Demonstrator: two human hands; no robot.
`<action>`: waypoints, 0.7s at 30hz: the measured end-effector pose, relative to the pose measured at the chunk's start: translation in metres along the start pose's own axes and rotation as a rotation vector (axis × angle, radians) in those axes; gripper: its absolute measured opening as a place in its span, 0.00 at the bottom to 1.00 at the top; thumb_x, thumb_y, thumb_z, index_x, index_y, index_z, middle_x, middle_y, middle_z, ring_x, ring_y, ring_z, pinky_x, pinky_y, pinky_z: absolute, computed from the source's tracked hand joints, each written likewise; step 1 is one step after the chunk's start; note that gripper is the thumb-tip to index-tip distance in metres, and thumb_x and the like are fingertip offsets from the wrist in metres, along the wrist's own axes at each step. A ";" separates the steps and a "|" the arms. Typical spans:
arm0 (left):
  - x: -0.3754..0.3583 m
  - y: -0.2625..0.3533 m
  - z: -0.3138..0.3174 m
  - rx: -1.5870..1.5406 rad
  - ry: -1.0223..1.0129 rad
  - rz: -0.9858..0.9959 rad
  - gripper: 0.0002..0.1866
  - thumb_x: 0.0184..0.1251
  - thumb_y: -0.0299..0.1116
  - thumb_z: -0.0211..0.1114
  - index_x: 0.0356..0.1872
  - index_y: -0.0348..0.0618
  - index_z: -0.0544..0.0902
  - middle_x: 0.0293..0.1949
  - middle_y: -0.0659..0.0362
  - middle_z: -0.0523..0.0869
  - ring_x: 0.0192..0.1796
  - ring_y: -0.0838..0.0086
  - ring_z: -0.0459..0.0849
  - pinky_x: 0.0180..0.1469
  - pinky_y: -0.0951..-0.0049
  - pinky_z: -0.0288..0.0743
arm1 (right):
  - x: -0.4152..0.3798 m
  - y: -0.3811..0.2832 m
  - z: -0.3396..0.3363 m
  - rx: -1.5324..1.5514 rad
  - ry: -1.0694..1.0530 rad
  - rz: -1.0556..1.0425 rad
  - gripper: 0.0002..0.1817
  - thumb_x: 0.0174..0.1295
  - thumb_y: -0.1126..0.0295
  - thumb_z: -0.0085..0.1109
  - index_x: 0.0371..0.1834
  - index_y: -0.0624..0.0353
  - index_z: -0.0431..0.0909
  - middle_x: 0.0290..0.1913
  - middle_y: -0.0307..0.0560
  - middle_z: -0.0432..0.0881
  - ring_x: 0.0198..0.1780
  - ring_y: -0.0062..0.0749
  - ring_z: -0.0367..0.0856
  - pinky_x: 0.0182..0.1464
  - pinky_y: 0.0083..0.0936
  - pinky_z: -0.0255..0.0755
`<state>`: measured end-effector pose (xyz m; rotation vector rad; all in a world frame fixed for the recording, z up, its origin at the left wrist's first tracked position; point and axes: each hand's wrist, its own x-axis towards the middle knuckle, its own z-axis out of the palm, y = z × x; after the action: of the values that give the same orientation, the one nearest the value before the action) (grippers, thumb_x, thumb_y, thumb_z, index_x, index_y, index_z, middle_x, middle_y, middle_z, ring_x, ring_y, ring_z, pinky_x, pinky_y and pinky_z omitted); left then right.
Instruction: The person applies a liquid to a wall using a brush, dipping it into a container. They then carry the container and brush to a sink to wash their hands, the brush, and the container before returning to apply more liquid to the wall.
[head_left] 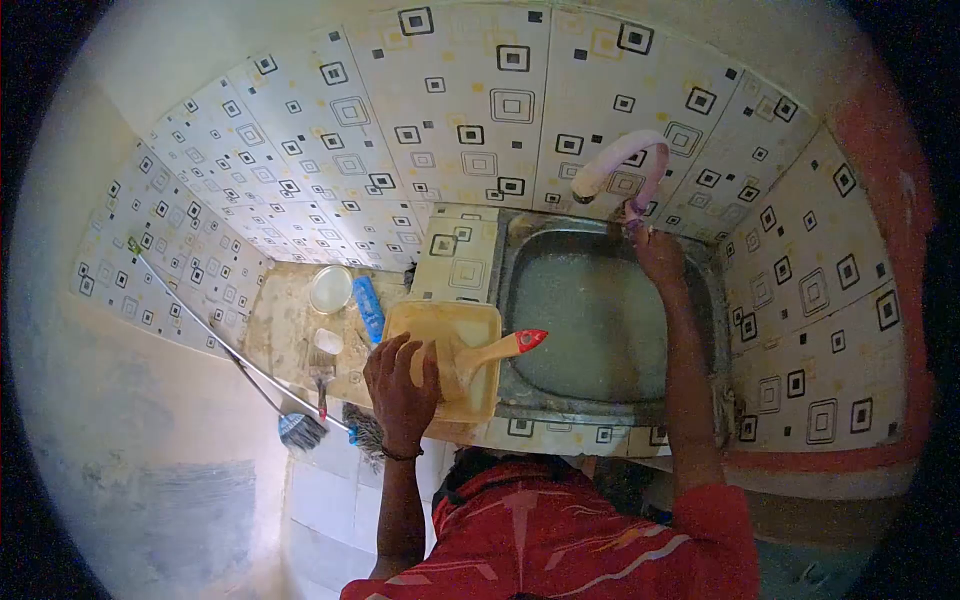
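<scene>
My left hand (402,388) lies on the left side of a yellowish tray (410,318), its fingers bent over the rim. In the tray rests a wide brush (490,354) whose wooden handle with a red tip sticks out over the sink's edge. My right hand (660,254) is closed at the base of a pink curved faucet (655,165), behind the sink. Below the faucet, the metal sink (508,270) holds cloudy water. A blue object (368,308) lies just beyond my left hand.
Left of the tray are a round white lid or bowl (331,289), a small white piece (328,341) and another brush (322,372). A long pole (205,308) leans against the left wall. A broom head (301,431) and a mop head (364,436) are below the counter.
</scene>
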<state>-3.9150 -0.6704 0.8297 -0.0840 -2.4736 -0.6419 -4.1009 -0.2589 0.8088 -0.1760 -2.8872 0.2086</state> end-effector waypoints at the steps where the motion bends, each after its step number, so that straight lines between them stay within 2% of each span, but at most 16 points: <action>1: 0.000 0.000 0.000 0.000 0.005 -0.004 0.12 0.57 0.34 0.65 0.40 0.42 0.78 0.47 0.54 0.79 0.54 0.56 0.74 0.57 0.55 0.64 | -0.001 -0.001 0.002 -0.212 0.091 -0.124 0.15 0.63 0.61 0.47 0.38 0.62 0.76 0.30 0.54 0.82 0.31 0.52 0.82 0.35 0.44 0.76; 4: -0.001 -0.002 0.000 0.003 -0.020 -0.018 0.12 0.57 0.34 0.65 0.40 0.42 0.79 0.47 0.54 0.79 0.54 0.56 0.73 0.58 0.56 0.64 | 0.002 0.001 0.002 -0.044 0.052 -0.056 0.16 0.64 0.61 0.44 0.33 0.64 0.76 0.27 0.57 0.81 0.29 0.53 0.81 0.36 0.44 0.76; 8: -0.003 -0.003 0.002 0.010 -0.014 -0.011 0.12 0.57 0.35 0.65 0.41 0.43 0.78 0.47 0.54 0.79 0.54 0.56 0.74 0.58 0.56 0.63 | 0.006 0.008 0.013 -0.069 0.147 -0.123 0.22 0.65 0.58 0.40 0.29 0.65 0.78 0.26 0.60 0.80 0.30 0.56 0.80 0.38 0.46 0.74; 10: -0.002 -0.003 0.002 0.013 -0.018 -0.014 0.12 0.57 0.35 0.65 0.41 0.43 0.78 0.47 0.54 0.79 0.54 0.57 0.74 0.58 0.56 0.64 | 0.002 -0.006 -0.008 0.109 -0.051 0.094 0.25 0.66 0.55 0.39 0.28 0.66 0.79 0.27 0.63 0.80 0.30 0.58 0.80 0.39 0.49 0.73; 14: -0.002 -0.003 0.002 0.012 -0.022 -0.007 0.12 0.57 0.34 0.64 0.41 0.43 0.78 0.47 0.54 0.80 0.54 0.57 0.74 0.57 0.56 0.64 | -0.001 -0.008 -0.005 0.123 0.048 0.093 0.28 0.66 0.53 0.37 0.26 0.66 0.81 0.26 0.63 0.80 0.31 0.59 0.80 0.39 0.51 0.73; 16: -0.002 -0.003 0.001 0.016 -0.036 -0.012 0.12 0.57 0.34 0.64 0.41 0.43 0.78 0.47 0.54 0.80 0.53 0.57 0.74 0.57 0.56 0.64 | -0.001 -0.008 -0.005 0.174 0.009 0.144 0.36 0.65 0.41 0.35 0.32 0.67 0.82 0.33 0.72 0.79 0.40 0.66 0.78 0.45 0.52 0.71; 17: -0.003 -0.003 0.002 0.014 -0.030 -0.019 0.12 0.56 0.34 0.64 0.41 0.43 0.78 0.47 0.54 0.80 0.53 0.57 0.74 0.57 0.56 0.64 | -0.001 -0.008 -0.007 0.175 0.009 0.142 0.36 0.65 0.41 0.35 0.32 0.67 0.82 0.33 0.72 0.79 0.40 0.66 0.78 0.45 0.52 0.71; 19: -0.003 -0.003 0.003 0.013 -0.022 -0.029 0.12 0.56 0.34 0.65 0.41 0.43 0.78 0.47 0.54 0.80 0.53 0.57 0.74 0.57 0.56 0.64 | -0.001 -0.009 -0.011 0.133 -0.032 0.086 0.29 0.66 0.52 0.36 0.30 0.66 0.81 0.28 0.63 0.81 0.33 0.58 0.81 0.39 0.50 0.73; 20: -0.003 -0.003 0.002 0.014 -0.014 -0.021 0.13 0.56 0.33 0.65 0.41 0.43 0.78 0.47 0.54 0.80 0.53 0.57 0.74 0.57 0.56 0.64 | 0.002 -0.005 -0.006 0.133 -0.033 0.082 0.29 0.66 0.52 0.36 0.30 0.66 0.81 0.28 0.63 0.81 0.33 0.58 0.81 0.39 0.50 0.73; 21: -0.003 -0.002 0.002 0.014 -0.008 -0.013 0.13 0.56 0.33 0.65 0.41 0.43 0.78 0.47 0.54 0.80 0.53 0.57 0.74 0.57 0.56 0.64 | 0.005 0.001 0.001 0.204 0.000 0.073 0.30 0.66 0.48 0.37 0.33 0.66 0.80 0.31 0.69 0.79 0.37 0.61 0.80 0.42 0.52 0.72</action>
<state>-3.9141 -0.6713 0.8260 -0.0646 -2.4877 -0.6307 -4.1055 -0.2574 0.8085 -0.2444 -2.8376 0.5138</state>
